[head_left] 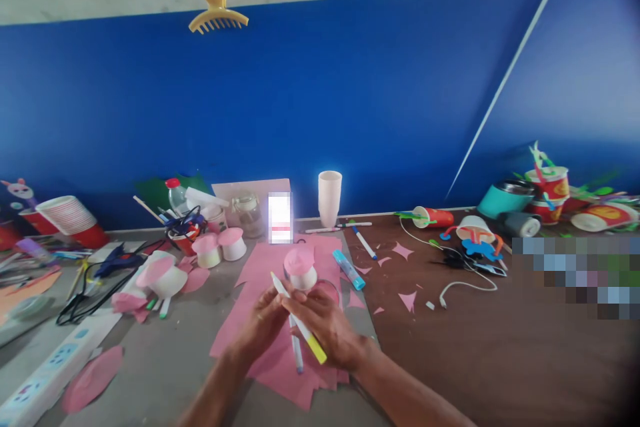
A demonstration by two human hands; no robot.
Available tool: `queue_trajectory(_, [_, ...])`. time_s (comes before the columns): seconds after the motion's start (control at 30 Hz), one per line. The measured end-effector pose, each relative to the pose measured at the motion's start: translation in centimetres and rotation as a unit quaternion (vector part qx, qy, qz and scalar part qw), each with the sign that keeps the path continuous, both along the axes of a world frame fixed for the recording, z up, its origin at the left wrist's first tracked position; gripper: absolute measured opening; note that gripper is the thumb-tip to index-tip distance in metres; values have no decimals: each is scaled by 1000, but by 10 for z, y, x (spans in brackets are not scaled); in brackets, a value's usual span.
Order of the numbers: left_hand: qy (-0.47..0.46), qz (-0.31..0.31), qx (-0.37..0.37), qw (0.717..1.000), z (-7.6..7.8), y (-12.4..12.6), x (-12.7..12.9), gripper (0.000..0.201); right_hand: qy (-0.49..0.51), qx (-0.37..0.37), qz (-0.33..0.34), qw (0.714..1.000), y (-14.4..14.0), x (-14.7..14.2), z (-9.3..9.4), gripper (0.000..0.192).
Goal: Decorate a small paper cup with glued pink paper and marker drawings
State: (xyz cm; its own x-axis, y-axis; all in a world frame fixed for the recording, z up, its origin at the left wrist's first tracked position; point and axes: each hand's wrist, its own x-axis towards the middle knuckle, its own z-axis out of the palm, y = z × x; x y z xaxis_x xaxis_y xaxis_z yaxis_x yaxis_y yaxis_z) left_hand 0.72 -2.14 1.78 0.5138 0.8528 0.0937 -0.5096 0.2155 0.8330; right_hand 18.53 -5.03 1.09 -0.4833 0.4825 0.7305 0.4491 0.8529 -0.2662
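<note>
A white marker with a yellow end lies slantwise across my fingers, its narrow end pointing up and left. My right hand is closed around it. Close against it, my left hand has its fingers bent together at the marker's upper part. Below the hands is a second white marker with a bluish end; its upper part is hidden, so I cannot tell whether it is held. Just beyond my fingertips stands a white paper cup topped with a pink paper disc. Pink paper sheets spread underneath.
Left are more pink-topped cups, a power strip and a pink paper oval. A lit phone-like screen and stacked white cups stand behind. Right lie a glue stick, paper scraps and a white cable.
</note>
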Motion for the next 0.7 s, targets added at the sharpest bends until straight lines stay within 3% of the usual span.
queue_trajectory(0.13, [57,21,23,998,0,3,-3,42,72,51,-63,994,3,10,-5,46])
queue_trajectory(0.33, [210,227,9,951,-3,27,-14,45,130,30,-230,964,20,30,-23,29])
queue_trajectory(0.47, [288,255,51,922,0,42,-14,58,136,26,-235,962,26,32,-27,28])
queue_trajectory(0.57, [351,251,123,894,2,49,-11,63,137,23,-226,964,23,30,-27,29])
queue_trajectory(0.7, [372,231,171,882,2,52,-3,60,139,35,-217,966,20,26,-27,30])
